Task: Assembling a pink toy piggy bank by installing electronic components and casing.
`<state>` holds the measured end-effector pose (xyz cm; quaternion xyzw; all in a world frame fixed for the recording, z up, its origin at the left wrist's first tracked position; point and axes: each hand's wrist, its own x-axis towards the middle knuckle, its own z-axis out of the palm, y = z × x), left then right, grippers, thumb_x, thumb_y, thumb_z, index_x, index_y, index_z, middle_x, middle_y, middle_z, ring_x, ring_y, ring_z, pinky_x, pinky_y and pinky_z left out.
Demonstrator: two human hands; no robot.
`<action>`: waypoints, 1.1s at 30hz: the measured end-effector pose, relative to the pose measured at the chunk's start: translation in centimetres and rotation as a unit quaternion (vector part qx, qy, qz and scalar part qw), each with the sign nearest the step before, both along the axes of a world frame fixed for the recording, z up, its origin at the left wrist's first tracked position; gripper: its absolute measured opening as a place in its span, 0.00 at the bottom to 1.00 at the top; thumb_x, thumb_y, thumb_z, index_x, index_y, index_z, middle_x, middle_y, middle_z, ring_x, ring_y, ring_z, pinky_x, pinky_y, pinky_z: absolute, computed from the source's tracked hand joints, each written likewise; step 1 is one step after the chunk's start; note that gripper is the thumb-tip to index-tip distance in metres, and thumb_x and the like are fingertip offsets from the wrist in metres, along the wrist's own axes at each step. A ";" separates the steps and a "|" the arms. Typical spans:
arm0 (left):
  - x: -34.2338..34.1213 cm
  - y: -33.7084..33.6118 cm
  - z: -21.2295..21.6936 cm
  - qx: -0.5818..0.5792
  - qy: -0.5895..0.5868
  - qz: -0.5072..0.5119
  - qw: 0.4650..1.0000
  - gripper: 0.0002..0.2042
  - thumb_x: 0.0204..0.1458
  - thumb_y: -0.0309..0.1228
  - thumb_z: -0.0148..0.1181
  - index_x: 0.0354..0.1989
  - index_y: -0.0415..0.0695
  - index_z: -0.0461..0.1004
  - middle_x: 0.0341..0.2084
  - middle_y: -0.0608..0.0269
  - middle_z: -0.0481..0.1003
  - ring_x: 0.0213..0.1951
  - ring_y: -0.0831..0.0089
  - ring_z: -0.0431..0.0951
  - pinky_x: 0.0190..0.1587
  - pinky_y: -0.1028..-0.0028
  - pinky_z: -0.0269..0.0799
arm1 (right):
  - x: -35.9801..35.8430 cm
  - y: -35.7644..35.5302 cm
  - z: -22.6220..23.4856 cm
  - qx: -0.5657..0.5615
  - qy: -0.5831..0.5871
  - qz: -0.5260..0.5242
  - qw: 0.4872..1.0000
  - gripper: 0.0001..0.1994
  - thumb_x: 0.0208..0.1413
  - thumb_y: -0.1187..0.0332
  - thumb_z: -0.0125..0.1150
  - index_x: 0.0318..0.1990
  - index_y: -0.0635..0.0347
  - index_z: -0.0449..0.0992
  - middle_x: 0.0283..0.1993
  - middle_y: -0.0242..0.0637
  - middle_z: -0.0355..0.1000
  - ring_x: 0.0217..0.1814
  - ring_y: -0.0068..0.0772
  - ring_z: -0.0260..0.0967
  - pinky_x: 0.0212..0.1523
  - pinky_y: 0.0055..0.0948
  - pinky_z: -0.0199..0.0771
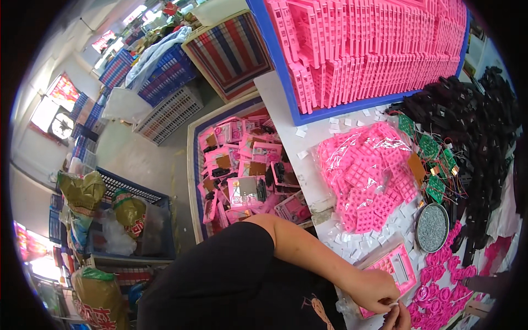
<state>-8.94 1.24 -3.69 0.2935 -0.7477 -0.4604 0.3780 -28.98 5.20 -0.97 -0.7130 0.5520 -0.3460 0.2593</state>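
One table [268,88] bears one crate [278,61], its pink frames [374,82] too many to count. Below the crate lie one black heap [473,143] and one bag [360,176] of keypads. One pink case [406,281] lies on the table, partly under the left hand [376,290]; its long axis slants from lower left to upper right, slotted end toward upper right. One dish [432,228] stands near. The right hand [400,319] is just below the left. At least four green boards [436,188] lie between bag and heap. Smallest: one white bit [394,304], pinched in the left fingertips; whether the right grips it, I cannot tell.
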 end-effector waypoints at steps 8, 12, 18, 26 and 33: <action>0.2 -0.1 0.6 0.050 -0.073 0.009 0.996 0.11 0.55 0.37 0.56 0.29 0.42 0.74 0.27 0.52 0.76 0.31 0.51 0.77 0.36 0.57 0.72 | 1.1 -0.2 -0.8 -0.063 -0.022 -0.042 0.997 0.05 0.53 0.79 0.66 0.37 0.69 0.80 0.31 0.44 0.77 0.31 0.40 0.74 0.35 0.31 0.73; 4.3 -0.7 2.8 0.063 -0.143 0.038 0.987 0.13 0.55 0.39 0.64 0.41 0.42 0.77 0.32 0.56 0.80 0.29 0.57 0.80 0.34 0.60 0.75 | -0.7 -2.1 1.2 -0.033 0.021 -0.074 0.996 0.05 0.52 0.78 0.68 0.37 0.66 0.80 0.28 0.39 0.76 0.25 0.31 0.72 0.29 0.27 0.70; 7.1 -3.2 3.2 0.050 -0.119 0.160 0.979 0.04 0.53 0.24 0.64 0.34 0.39 0.77 0.25 0.62 0.76 0.22 0.74 0.72 0.26 0.74 0.66 | 0.5 -2.7 -0.3 0.065 0.088 -0.031 0.994 0.05 0.52 0.70 0.66 0.32 0.60 0.78 0.27 0.37 0.75 0.27 0.36 0.74 0.28 0.34 0.72; 7.0 -3.2 2.8 0.007 -0.131 0.129 0.983 0.02 0.53 0.22 0.63 0.33 0.40 0.76 0.22 0.67 0.73 0.22 0.81 0.69 0.24 0.78 0.60 | 2.7 -2.9 -2.2 0.047 0.213 -0.001 0.976 0.06 0.52 0.67 0.65 0.29 0.58 0.76 0.25 0.39 0.73 0.26 0.43 0.73 0.27 0.39 0.71; 5.6 -7.0 4.3 -0.116 -0.164 0.077 0.977 0.04 0.53 0.26 0.65 0.32 0.40 0.76 0.22 0.61 0.74 0.21 0.71 0.71 0.26 0.72 0.66 | 3.5 -2.8 -2.0 0.114 0.243 -0.037 0.963 0.07 0.51 0.68 0.63 0.34 0.59 0.74 0.27 0.41 0.75 0.30 0.46 0.75 0.27 0.45 0.72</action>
